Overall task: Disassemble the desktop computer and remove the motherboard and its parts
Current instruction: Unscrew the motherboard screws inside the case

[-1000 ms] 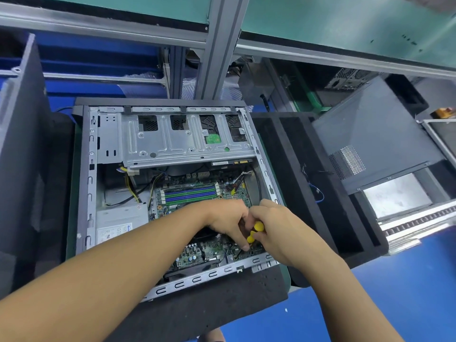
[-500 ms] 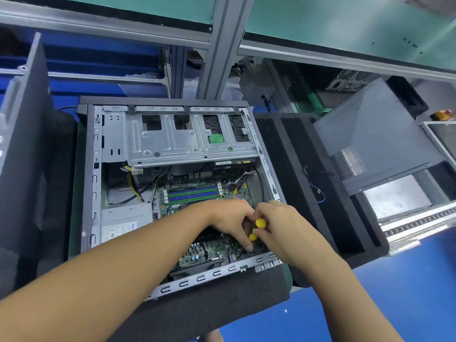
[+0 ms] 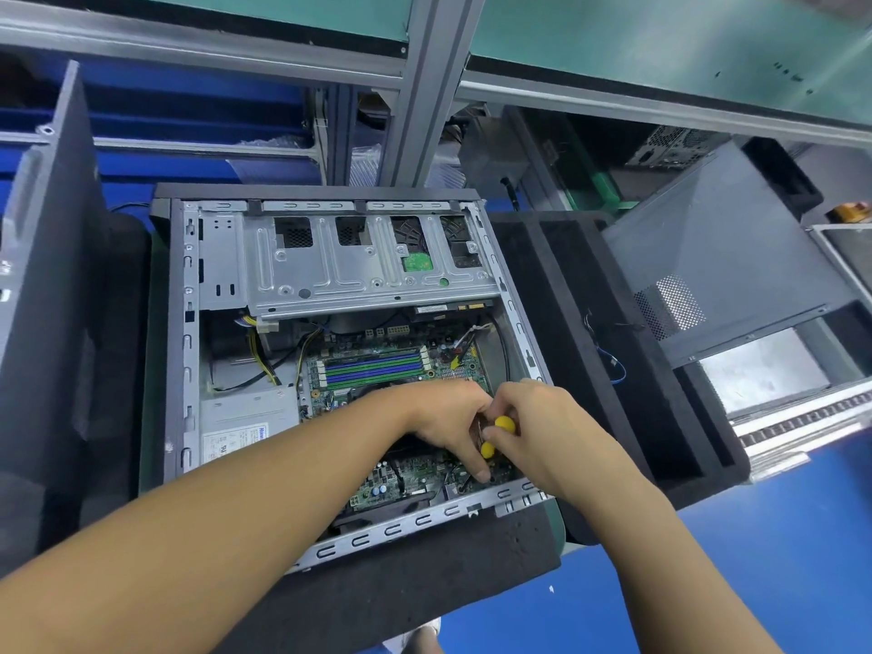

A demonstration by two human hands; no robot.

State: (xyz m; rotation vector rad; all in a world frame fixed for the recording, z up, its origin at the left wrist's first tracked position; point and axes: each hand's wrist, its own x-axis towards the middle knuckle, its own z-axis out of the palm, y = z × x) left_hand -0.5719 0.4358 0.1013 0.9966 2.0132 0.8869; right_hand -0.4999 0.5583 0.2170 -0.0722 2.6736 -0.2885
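Observation:
An open desktop case (image 3: 184, 351) lies on its side on black foam. Inside it sits the green motherboard (image 3: 377, 365) with blue memory slots, under a silver drive cage (image 3: 358, 266). Both hands meet over the board's lower right corner. My right hand (image 3: 552, 436) grips a yellow-handled screwdriver (image 3: 502, 424) that points down at the board. My left hand (image 3: 448, 417) steadies the screwdriver's shaft, with one finger reaching down to the board near the tip. The tip itself is hidden by the fingers.
A power supply (image 3: 245, 427) fills the case's lower left, with yellow and black cables above it. A black foam tray (image 3: 590, 370) with a loose blue wire lies to the right. A removed grey side panel (image 3: 726, 257) leans beyond it. A dark panel (image 3: 52, 276) stands at left.
Both hands stay together at the same corner of the board. The yellow handle has shifted slightly between the fingers, and the head camera has drifted a little.

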